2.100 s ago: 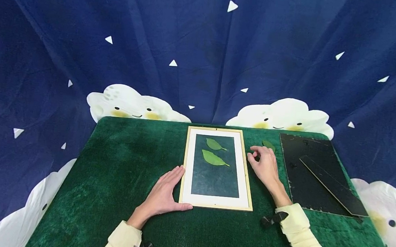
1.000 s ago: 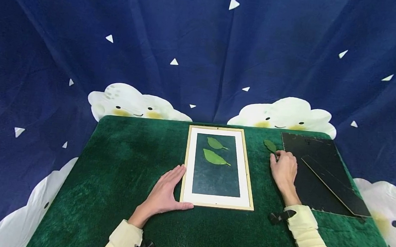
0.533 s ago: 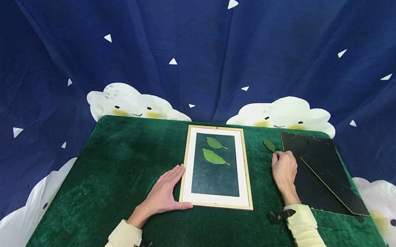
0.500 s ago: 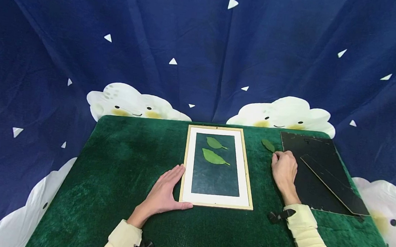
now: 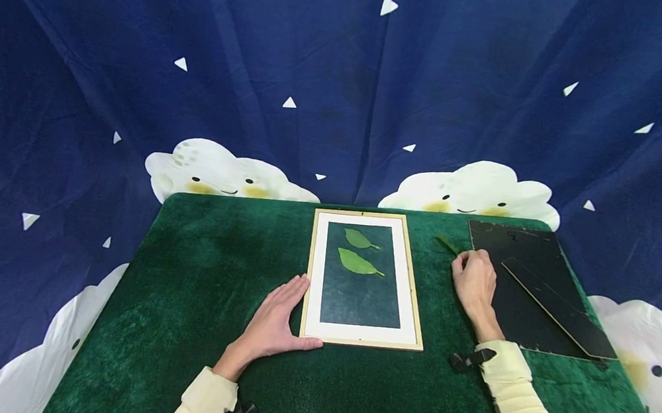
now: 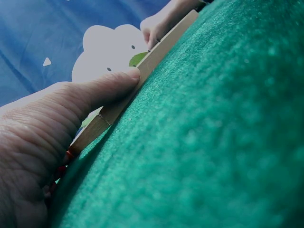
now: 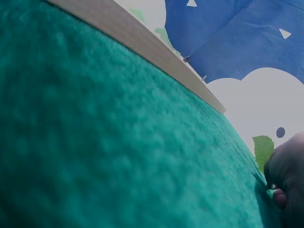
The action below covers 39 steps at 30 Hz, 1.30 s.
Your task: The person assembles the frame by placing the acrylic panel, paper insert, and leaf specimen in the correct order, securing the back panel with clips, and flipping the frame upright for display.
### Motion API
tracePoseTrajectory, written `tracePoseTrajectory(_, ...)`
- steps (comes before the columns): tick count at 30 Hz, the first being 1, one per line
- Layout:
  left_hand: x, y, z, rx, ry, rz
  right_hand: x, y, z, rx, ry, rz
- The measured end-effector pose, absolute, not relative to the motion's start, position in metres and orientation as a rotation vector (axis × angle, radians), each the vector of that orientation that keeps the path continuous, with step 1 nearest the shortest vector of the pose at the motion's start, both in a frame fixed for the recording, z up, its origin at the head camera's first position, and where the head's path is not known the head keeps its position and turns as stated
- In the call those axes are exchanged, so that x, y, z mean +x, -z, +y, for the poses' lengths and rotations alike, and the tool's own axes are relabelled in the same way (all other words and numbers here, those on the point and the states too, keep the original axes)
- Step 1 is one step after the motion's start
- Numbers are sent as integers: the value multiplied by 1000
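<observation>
Just right of the frame (image 5: 366, 343), level with its far half, your right hand (image 5: 475, 280) pinches a loose leaf (image 7: 262, 148) by its stalk end, the blade sticking out towards the frame's far right corner. That small grip looks like the weak spot: too hard a squeeze could crush or snap the stalk, while too light a one could let the leaf twist or drop onto the worktop (image 5: 218, 255), short of the frame.

Your left hand (image 5: 275, 321) lies spread at the frame's near left corner, fingers straight against the left side and thumb on the near edge, clasping nothing. An uneven push there could slide the frame and jolt the upper leaf (image 5: 359, 239) and lower leaf (image 5: 357, 262), which lie flat within the frame's far half and look unfastened. Fingertips trailing low across the frame could drag them askew, and the small metal tabs (image 7: 186, 59) along its rim might snag a leaf's edge.

Farther right of the frame sits the black board (image 5: 488, 248) with its stand (image 5: 554, 310). You can't tell whether your right hand touches it; a careless wrist could knock it aside.
</observation>
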State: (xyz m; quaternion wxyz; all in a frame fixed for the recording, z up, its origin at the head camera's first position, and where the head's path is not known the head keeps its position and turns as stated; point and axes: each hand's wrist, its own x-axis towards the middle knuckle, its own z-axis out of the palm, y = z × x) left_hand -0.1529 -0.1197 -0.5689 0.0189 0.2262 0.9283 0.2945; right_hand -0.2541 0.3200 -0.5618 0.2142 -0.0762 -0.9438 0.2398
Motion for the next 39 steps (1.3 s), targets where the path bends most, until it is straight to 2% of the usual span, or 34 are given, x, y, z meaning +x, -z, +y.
tracePoseTrajectory(9, -153, 568, -119, 704, -919, 2888, -250, 554, 327, -170, -732, -2659)
tracePoseTrajectory(23, -153, 570, -119, 686, -897, 2887, -228, 547, 329, 47, -1071, -2668)
tracePoseTrajectory(39, -153, 569, -118, 707, -897, 2902, -195, 534, 301, 196, -1796, -2544)
